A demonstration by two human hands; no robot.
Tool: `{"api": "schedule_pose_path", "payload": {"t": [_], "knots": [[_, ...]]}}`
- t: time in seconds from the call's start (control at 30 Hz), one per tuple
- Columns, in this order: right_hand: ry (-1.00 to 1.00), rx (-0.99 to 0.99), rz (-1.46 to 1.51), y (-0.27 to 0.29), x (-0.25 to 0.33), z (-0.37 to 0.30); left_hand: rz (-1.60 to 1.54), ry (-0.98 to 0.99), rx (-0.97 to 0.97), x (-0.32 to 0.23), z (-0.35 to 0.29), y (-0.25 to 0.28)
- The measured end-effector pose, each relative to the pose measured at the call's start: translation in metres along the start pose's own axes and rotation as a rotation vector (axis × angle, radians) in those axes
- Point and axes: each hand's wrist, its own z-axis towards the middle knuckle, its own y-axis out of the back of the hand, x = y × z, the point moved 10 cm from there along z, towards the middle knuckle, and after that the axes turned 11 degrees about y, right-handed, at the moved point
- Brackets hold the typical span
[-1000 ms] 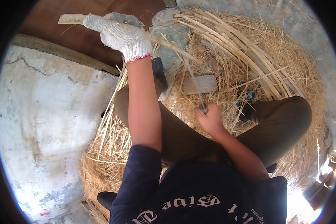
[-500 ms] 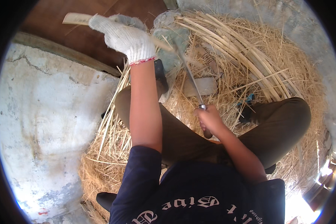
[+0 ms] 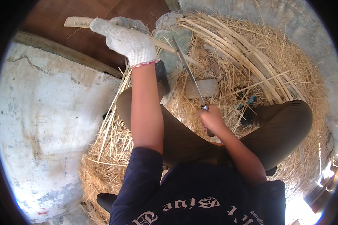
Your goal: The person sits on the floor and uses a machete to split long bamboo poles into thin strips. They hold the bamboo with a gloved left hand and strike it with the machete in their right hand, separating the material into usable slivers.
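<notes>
My left hand (image 3: 125, 39), in a white knitted glove with a red-edged cuff, is closed round a pale strip of split bamboo (image 3: 78, 22). One end of the strip sticks out to the left beyond the glove; the other slopes down to the right, past the knife. In my bare right hand (image 3: 211, 119) is the dark handle of a long, narrow-bladed knife (image 3: 192, 77). Its blade points up and away, the upper part lying at the strip just right of the glove. Whether edge and strip touch, I cannot tell.
A bundle of long pale strips (image 3: 248, 56) lies at the far right on a heap of straw-like shavings (image 3: 304, 86). A greenish stone block (image 3: 174, 41) stands beyond the knife, and a flat block (image 3: 202, 88) lies beneath it. A worn wall (image 3: 45, 112) rises on the left.
The knife's upper blade, blurred before, now shows sharply and sits slightly left. The gloved hand and strip have shifted very little, and both grips are unchanged.
</notes>
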Motion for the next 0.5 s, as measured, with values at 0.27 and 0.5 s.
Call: {"api": "schedule_pose_path", "payload": {"t": [0.27, 0.5], "knots": [[0.557, -0.312, -0.065, 0.021, 0.066, -0.033, 0.045, 0.023, 0.05, 0.002, 0.006, 0.001], [0.234, -0.168, -0.363, 0.014, 0.015, 0.003, -0.09, 0.067, 0.166, 0.007, 0.01, -0.007]]}}
